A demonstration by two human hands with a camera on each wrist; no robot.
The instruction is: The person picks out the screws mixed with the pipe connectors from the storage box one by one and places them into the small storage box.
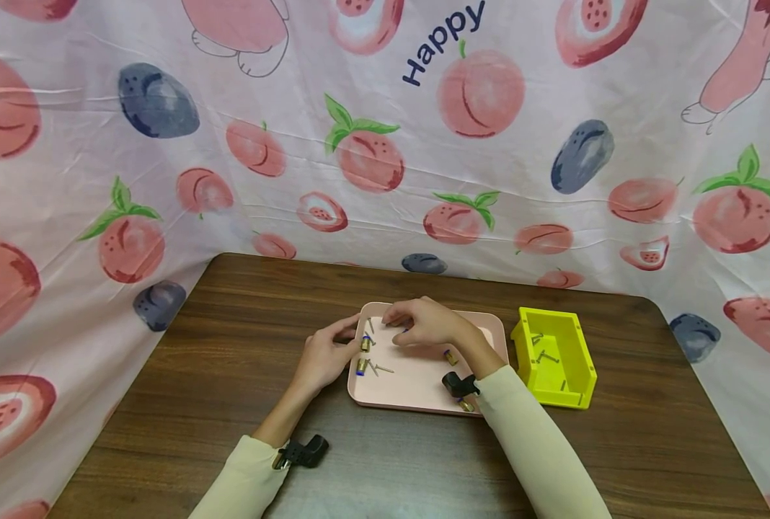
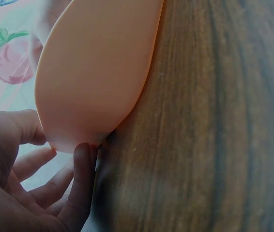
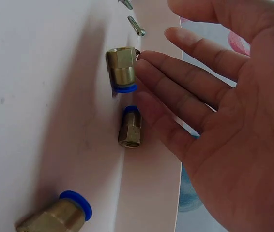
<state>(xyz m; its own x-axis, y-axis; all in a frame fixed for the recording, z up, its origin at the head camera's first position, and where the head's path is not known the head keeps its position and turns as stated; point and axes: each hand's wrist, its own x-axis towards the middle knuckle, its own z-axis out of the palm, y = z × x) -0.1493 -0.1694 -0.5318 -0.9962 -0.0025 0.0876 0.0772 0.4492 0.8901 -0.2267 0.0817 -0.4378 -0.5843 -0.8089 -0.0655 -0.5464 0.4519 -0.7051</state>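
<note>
A pink tray (image 1: pixel 404 389) lies on the table, with brass fittings with blue collars and several screws (image 1: pixel 385 370) in it. At the tray's left end my left hand (image 1: pixel 325 357) holds the edge, thumb at the rim and fingers against the outer wall (image 2: pixel 98 96). My right hand (image 1: pixel 427 322) hovers over the tray's far side, its fingers loosely bent and holding nothing. In the right wrist view its fingertips are close to one brass fitting (image 3: pixel 122 67). A second fitting (image 3: pixel 130 129) lies just below that one, and a third fitting (image 3: pixel 62 215) is nearer the camera.
To the right of the tray stands a yellow bin (image 1: pixel 589 378) with several screws (image 1: pixel 547 357) inside. The wooden table (image 1: pixel 281 295) meets a fruit-printed cloth (image 1: pixel 372 238) at the back and sides. My right forearm crosses the tray's right part.
</note>
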